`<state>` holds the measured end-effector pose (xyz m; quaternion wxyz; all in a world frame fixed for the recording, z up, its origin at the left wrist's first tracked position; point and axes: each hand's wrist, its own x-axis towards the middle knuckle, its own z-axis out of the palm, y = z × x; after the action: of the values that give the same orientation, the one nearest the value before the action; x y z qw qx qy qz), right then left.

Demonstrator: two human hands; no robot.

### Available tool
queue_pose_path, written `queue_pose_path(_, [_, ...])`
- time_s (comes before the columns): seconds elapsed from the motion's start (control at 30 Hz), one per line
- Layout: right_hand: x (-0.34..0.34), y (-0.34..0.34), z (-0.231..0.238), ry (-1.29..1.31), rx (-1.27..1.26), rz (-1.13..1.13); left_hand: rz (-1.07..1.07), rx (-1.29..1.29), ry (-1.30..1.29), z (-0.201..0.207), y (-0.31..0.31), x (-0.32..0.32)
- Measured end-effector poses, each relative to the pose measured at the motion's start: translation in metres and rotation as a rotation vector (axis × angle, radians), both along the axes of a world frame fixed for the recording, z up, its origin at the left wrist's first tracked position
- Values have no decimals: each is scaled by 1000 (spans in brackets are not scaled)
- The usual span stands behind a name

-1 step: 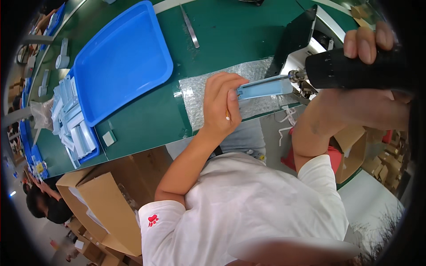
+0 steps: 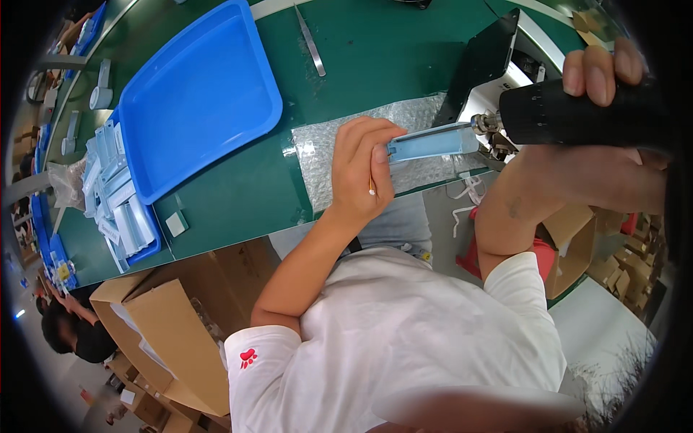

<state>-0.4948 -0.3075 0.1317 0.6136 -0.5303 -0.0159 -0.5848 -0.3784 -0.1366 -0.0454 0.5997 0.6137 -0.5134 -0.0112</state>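
My left hand [image 2: 363,169] closes around the left end of a narrow, light-blue plastic part [image 2: 433,143], holding it above a sheet of bubble wrap. In my right hand [image 2: 599,76] is a thick black electric screwdriver [image 2: 570,112], gripped from above and below. Its long thin bit reaches left along the light-blue part toward my left fingertips. The bit's tip and the spot it meets are hidden near those fingers. A thin yellowish piece with a white end [image 2: 372,190] shows against my left palm; what it belongs to I cannot tell.
A large blue tray [image 2: 202,101] lies left, beside a pile of light-blue parts [image 2: 119,195]. Tweezers [image 2: 312,43] rest farther back on the green table. Bubble wrap [image 2: 314,162] lies under my hands. A black-and-white device [image 2: 480,68] stands behind the screwdriver. Cardboard boxes [image 2: 180,346] sit below the table edge.
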Motion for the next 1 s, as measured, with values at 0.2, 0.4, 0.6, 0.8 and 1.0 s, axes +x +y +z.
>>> queue_pose_path(0.2, [5,-2,-9,-2,7,45,-1,21,-13,1,1,1])
queue_pose_path(0.4, [-4,-8,-16,-24,29,167,6,13,3,-2,4,1])
queue_pose_path(0.6, [-16,-21,-30,23,-24,556,17,11,1,0,4,-1])
queue_pose_path(0.8, [16,1,-28,-150,-82,278,63,24,5,-3,2,-2])
queue_pose_path(1.0, [-31,11,44,-51,198,77,58,78,-4,-1,4,-2])
